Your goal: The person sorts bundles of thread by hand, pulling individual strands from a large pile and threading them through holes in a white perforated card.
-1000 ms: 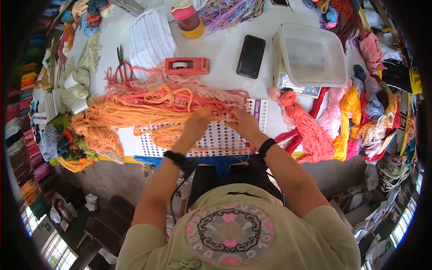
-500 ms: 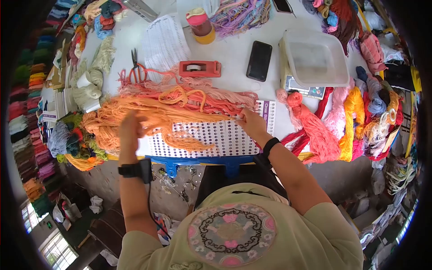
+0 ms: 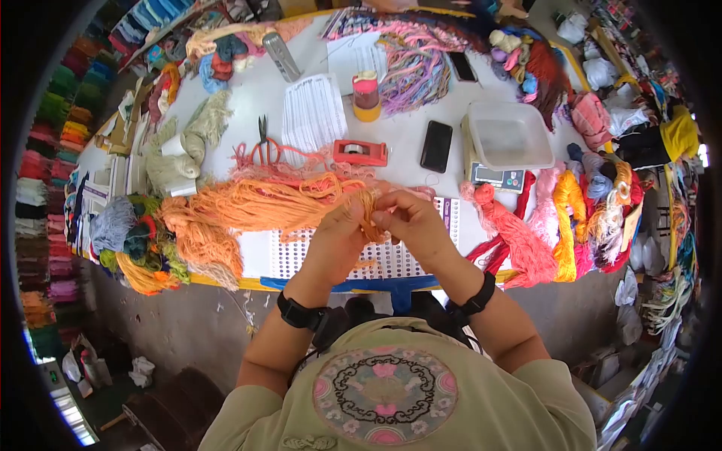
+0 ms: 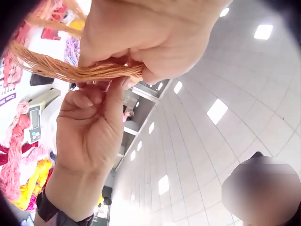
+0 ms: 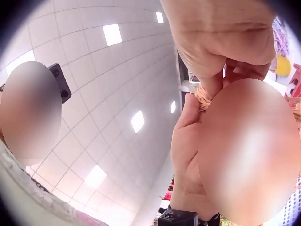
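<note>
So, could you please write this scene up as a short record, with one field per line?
Left hand: pinches a bunch of orange thread
Right hand: pinches the same bunch, close beside
On the table: white board with rows of holes, partly under an orange thread pile
Beyond the pile: scissors, red tape dispenser, phone
To the right: plastic tub on a scale

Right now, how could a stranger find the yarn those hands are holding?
Find the white table, then the white dotted board along its near edge. Above it, the left hand and right hand hold a thin bundle of orange yarn. Unlike the bigger orange pile to its left, this bundle is held up off the table.
</note>
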`<state>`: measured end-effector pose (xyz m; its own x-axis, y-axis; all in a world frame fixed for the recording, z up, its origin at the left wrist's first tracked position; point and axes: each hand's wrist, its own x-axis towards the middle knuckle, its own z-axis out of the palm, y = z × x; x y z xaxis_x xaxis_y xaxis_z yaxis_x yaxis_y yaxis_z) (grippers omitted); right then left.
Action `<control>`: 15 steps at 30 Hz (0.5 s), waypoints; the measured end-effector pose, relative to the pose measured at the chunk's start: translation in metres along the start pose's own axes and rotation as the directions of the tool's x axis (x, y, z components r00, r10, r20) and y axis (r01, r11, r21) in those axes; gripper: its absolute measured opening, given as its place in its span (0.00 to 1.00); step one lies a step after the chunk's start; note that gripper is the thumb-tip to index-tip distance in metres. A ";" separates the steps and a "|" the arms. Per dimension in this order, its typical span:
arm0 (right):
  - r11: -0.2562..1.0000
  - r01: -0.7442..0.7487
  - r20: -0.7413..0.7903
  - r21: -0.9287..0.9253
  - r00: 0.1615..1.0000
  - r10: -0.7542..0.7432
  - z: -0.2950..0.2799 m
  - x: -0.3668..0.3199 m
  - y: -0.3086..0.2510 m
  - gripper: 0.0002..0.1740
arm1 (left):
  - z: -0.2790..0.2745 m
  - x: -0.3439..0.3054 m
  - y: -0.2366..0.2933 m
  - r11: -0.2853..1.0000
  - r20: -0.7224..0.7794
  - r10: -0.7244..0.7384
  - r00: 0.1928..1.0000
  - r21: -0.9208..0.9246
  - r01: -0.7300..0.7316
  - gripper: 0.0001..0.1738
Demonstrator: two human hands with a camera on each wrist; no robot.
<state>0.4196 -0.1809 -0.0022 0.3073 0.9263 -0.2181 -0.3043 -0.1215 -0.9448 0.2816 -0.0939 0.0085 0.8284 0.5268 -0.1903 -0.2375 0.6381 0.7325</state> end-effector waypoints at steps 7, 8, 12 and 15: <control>0.987 0.151 -0.024 0.051 0.988 -0.150 0.038 -0.036 -0.035 0.05 | 0.018 -0.034 0.024 0.962 -0.007 0.121 0.993 0.246 -0.115 0.27; 0.983 0.164 -0.019 0.084 0.986 -0.163 0.042 -0.040 -0.036 0.06 | 0.022 -0.038 0.026 0.941 -0.026 0.150 0.988 0.310 -0.134 0.25; 0.980 0.081 -0.041 0.181 0.996 -0.075 0.050 -0.050 -0.034 0.07 | 0.032 -0.051 0.035 0.952 -0.030 0.194 0.981 0.248 -0.180 0.22; 0.966 0.080 -0.031 0.244 0.997 -0.075 0.054 -0.054 -0.030 0.07 | 0.037 -0.056 0.039 0.971 -0.085 0.220 0.972 0.116 -0.210 0.20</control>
<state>0.3636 -0.2078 0.0513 0.3567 0.9214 -0.1543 -0.4894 0.0437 -0.8710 0.2443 -0.1192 0.0720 0.7095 0.7002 -0.0794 -0.3454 0.4438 0.8269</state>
